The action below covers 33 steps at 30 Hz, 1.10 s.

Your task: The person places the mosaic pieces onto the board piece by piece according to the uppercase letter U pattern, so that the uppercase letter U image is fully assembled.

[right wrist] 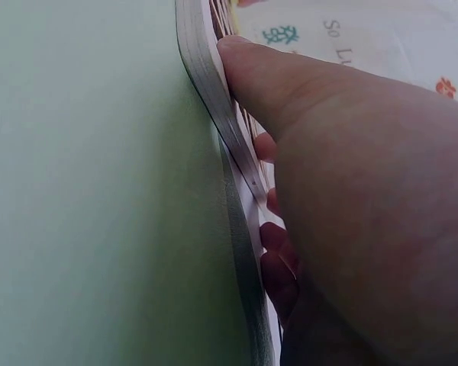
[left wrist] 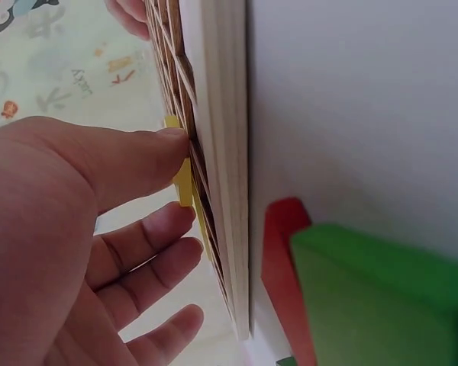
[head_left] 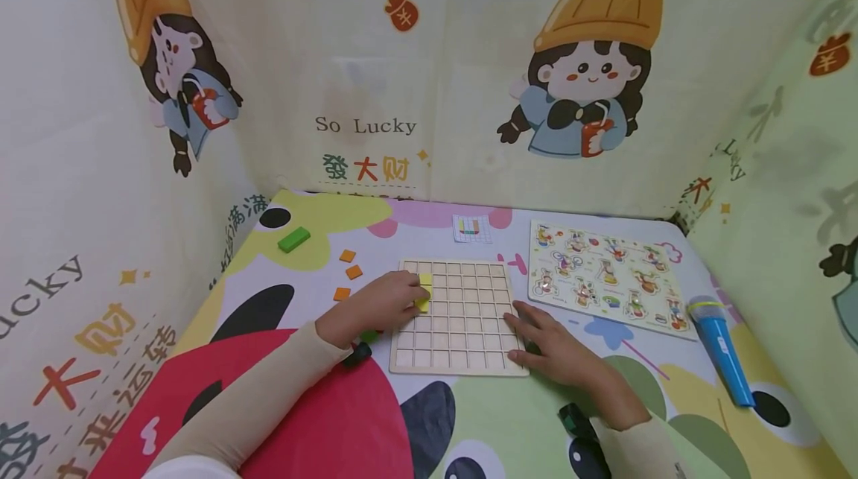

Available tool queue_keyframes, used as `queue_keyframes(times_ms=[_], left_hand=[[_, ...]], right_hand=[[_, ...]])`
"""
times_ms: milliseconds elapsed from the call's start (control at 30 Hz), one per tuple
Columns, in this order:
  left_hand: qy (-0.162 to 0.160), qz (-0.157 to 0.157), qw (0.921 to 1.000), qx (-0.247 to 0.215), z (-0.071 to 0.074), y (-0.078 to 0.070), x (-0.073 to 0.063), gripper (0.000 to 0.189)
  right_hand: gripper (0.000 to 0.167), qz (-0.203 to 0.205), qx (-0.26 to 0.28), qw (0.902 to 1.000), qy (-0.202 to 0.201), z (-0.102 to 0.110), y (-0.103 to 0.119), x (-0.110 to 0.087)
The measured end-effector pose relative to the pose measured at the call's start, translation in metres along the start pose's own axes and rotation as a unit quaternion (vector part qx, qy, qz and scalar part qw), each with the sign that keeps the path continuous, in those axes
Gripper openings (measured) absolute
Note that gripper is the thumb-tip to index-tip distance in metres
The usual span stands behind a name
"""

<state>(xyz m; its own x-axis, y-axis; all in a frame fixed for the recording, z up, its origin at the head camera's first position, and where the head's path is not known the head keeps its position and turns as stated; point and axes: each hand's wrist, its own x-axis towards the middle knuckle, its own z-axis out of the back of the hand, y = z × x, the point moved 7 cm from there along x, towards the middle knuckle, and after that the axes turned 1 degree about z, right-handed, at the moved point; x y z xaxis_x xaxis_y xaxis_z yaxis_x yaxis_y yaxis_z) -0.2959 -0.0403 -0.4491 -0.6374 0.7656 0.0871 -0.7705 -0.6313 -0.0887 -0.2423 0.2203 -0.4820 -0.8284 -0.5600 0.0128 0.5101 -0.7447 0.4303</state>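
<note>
A square wooden grid board [head_left: 462,345] lies on the table before me, its side filling the middle of the left wrist view. Yellow pieces [head_left: 425,281] sit in its upper left cells. My left hand [head_left: 378,306] reaches over the left edge, and in the left wrist view its thumb and a fingertip pinch a yellow piece [left wrist: 183,181] at the grid. The other fingers are loosely bent. My right hand [head_left: 556,345] rests along the right edge, fingers spread, with the thumb [right wrist: 248,65] on the rim. Its palm side is hidden in the head view.
Several orange tiles [head_left: 354,271] and a green block [head_left: 293,240] lie left of the board. Beside its left side are a red piece [left wrist: 281,267] and another green block [left wrist: 382,297]. A pattern card [head_left: 472,229], a picture puzzle board [head_left: 606,274] and a blue flashlight-like object [head_left: 725,360] lie farther out.
</note>
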Motion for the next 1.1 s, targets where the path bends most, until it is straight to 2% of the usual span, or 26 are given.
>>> queue_keyframes(times_ms=[100, 333, 633, 900, 1100], left_hand=[[0.003, 0.003, 1.0000, 0.000, 0.000, -0.001, 0.000, 0.022], [0.022, 0.007, 0.9997, -0.005, -0.005, 0.001, 0.000, 0.010], [0.023, -0.004, 0.9997, 0.006, -0.006, 0.002, 0.004, 0.019], [0.064, 0.022, 0.9977, -0.003, -0.010, 0.003, 0.005, 0.031], [0.042, 0.021, 0.9989, -0.001, -0.005, 0.005, 0.000, 0.030]], right_hand=[[0.073, 0.001, 0.000, 1.0000, -0.001, 0.000, 0.000, 0.000], [0.072, 0.004, 0.002, 1.0000, -0.001, 0.000, 0.001, 0.001], [0.071, 0.012, -0.006, 0.9999, -0.010, 0.002, 0.003, 0.001], [0.071, 0.004, 0.007, 1.0000, 0.002, 0.000, 0.002, 0.000], [0.072, -0.003, 0.002, 1.0000, 0.002, -0.001, 0.000, 0.001]])
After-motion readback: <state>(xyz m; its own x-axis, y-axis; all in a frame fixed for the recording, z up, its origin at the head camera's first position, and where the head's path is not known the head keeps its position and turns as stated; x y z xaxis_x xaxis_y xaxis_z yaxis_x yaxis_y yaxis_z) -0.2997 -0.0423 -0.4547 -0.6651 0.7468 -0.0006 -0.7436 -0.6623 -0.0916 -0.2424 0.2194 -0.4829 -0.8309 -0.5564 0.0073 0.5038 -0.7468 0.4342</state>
